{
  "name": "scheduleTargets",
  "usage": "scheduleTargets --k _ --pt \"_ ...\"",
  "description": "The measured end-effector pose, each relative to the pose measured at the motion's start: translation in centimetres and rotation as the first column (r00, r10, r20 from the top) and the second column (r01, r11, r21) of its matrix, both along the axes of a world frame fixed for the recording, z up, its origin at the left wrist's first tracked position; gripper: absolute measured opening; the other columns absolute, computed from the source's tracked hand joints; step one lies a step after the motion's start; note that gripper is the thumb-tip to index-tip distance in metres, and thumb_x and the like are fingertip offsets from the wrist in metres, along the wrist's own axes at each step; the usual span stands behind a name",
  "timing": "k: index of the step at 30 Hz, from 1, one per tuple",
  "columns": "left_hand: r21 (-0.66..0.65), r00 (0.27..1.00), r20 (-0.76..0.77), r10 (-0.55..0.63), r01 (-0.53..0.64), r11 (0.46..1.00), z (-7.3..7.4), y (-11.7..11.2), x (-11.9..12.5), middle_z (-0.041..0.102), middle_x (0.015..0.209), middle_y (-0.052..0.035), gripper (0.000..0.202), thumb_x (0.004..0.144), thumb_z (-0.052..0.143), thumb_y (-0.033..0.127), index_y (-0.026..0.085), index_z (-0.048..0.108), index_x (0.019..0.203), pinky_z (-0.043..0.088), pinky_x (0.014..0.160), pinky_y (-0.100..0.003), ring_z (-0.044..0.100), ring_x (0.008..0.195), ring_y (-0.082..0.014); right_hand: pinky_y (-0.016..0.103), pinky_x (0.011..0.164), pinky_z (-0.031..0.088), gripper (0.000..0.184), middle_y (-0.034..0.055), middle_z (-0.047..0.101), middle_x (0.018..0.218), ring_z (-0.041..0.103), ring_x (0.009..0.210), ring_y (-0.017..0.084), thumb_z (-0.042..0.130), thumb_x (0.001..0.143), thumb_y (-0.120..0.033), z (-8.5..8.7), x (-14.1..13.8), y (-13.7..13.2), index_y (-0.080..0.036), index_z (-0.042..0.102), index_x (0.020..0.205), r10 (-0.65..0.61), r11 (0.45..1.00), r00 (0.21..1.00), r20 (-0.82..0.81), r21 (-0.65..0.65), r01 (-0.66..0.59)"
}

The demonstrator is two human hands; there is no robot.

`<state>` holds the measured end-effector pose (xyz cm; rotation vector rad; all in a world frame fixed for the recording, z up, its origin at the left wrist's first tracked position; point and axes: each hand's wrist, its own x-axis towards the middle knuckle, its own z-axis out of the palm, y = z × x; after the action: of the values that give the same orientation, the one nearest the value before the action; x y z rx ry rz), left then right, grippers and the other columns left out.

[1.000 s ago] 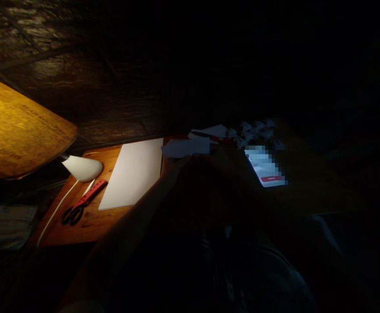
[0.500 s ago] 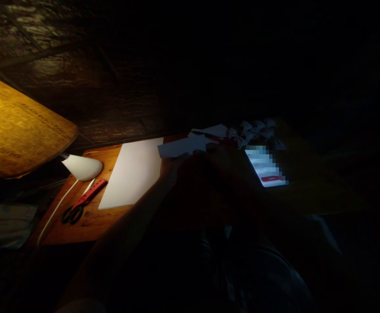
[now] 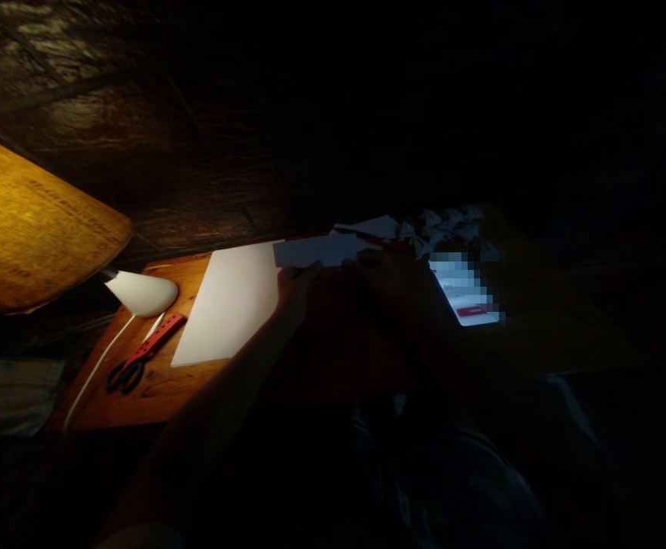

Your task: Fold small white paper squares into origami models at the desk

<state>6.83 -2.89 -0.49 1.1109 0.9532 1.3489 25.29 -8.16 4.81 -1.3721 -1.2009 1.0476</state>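
A dark, rough wall (image 3: 98, 145) spans the upper left of the frame before fading into black. Below it, your wooden table (image 3: 138, 408) runs from lower left through the centre, lit only on its left part. At the left edge glows a yellow lampshade (image 3: 40, 229). A white sheet (image 3: 230, 305) lies flat left of centre. Folded paper pieces (image 3: 452, 229) gather right of centre, just above a lit phone (image 3: 464, 290) with a partly pixelated screen. Black-handled scissors (image 3: 150, 349), red along the blades, lie at left. Your smaller paper piece (image 3: 318, 250) is near the centre. Your left hand (image 3: 297, 288) pinches its lower edge, thumb on top; your right hand (image 3: 375, 268) is at its right end, too dark to tell how closed.
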Motion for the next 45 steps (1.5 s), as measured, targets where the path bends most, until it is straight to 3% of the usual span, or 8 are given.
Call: scheduleTargets --k 17,30,33,36,38,40,43,45 --pt "0.033 0.987 0.12 0.109 -0.113 0.993 2.0 0.6 -1.0 0.054 0.062 0.0045 0.046 0.076 0.094 0.038 0.019 0.054 0.064 0.05 0.059 -0.02 0.058 0.06 -0.0084 0.025 0.06 0.041 0.048 -0.002 0.059 0.058 0.053 0.059 0.011 0.088 0.072 -0.047 0.3 0.1 0.0 -0.021 0.054 0.052 -0.024 0.999 1.0 0.011 -0.044 0.025" --pt "0.001 0.97 0.163 0.179 -0.182 0.983 2.9 1.0 -1.7 0.059 0.065 0.002 0.038 0.083 0.085 0.034 0.02 0.055 0.065 0.05 0.06 -0.022 0.058 0.061 -0.01 0.027 0.059 0.041 0.037 -0.0005 0.061 0.06 0.055 0.061 0.014 0.084 0.074 -0.044 -0.4 0.5 0.1 -0.022 0.06 0.056 -0.137 0.989 0.986 -0.091 -0.076 0.13" --pt "0.074 0.965 0.111 0.238 -0.247 0.966 2.7 1.5 -2.5 0.066 0.076 -0.0009 0.032 0.086 0.08 0.038 0.021 0.058 0.071 0.051 0.065 -0.024 0.061 0.069 -0.0119 0.028 0.062 0.043 0.03 -0.0003 0.063 0.064 0.057 0.063 0.014 0.079 0.074 -0.04 -1.1 1.1 0.8 -0.022 0.061 0.058 -0.198 0.979 0.967 -0.162 -0.076 0.188" --pt "0.348 0.917 -0.086 0.39 -0.34 0.874 2.9 1.5 -3.3 0.067 0.088 -0.0023 0.029 0.086 0.079 0.047 0.023 0.062 0.084 0.054 0.078 -0.031 0.065 0.083 -0.0174 0.029 0.066 0.045 0.029 0.001 0.067 0.069 0.059 0.067 0.015 0.077 0.074 -0.042 -1.6 1.8 1.3 -0.022 0.062 0.061 -0.169 0.986 0.97 -0.176 -0.032 0.166" --pt "0.591 0.834 -0.258 0.488 -0.264 0.763 3.2 1.0 -3.5 0.07 0.101 -0.0049 0.036 0.079 0.086 0.049 0.025 0.066 0.095 0.054 0.092 -0.039 0.066 0.101 -0.0239 0.03 0.067 0.046 0.031 0.0021 0.069 0.07 0.061 0.068 0.015 0.077 0.076 -0.045 -1.6 2.0 1.3 -0.022 0.063 0.062 -0.133 0.991 0.978 -0.161 -0.024 0.13" --pt "0.727 0.757 -0.424 0.497 -0.042 0.685 3.5 0.4 -3.3 0.072 0.114 -0.008 0.047 0.07 0.094 0.049 0.025 0.07 0.101 0.048 0.108 -0.047 0.064 0.117 -0.0308 0.03 0.067 0.046 0.033 0.0028 0.069 0.068 0.062 0.068 0.016 0.077 0.079 -0.047 -1.3 1.8 0.9 -0.022 0.064 0.061 -0.073 0.997 0.99 -0.117 -0.021 0.071" --pt "0.705 0.675 -0.626 0.39 0.276 0.654 3.7 -0.1 -2.7 0.077 0.115 -0.0073 0.031 0.076 0.091 0.044 0.028 0.076 0.098 0.039 0.116 -0.052 0.067 0.119 -0.0332 0.028 0.065 0.047 0.041 0.003 0.068 0.063 0.061 0.066 0.016 0.079 0.08 -0.052 -0.7 1.4 0.2 -0.022 0.064 0.057 0.002 1.0 0.999 -0.048 -0.016 -0.003" --pt "0.674 0.644 -0.676 0.358 0.342 0.655 3.7 -0.1 -2.3 0.08 0.108 -0.0049 0.012 0.084 0.083 0.038 0.03 0.078 0.091 0.038 0.115 -0.052 0.07 0.112 -0.0311 0.027 0.063 0.047 0.047 0.0029 0.067 0.061 0.061 0.065 0.016 0.082 0.079 -0.057 -0.1 1.3 -0.4 -0.022 0.063 0.054 0.031 0.999 0.999 -0.02 -0.028 -0.032"
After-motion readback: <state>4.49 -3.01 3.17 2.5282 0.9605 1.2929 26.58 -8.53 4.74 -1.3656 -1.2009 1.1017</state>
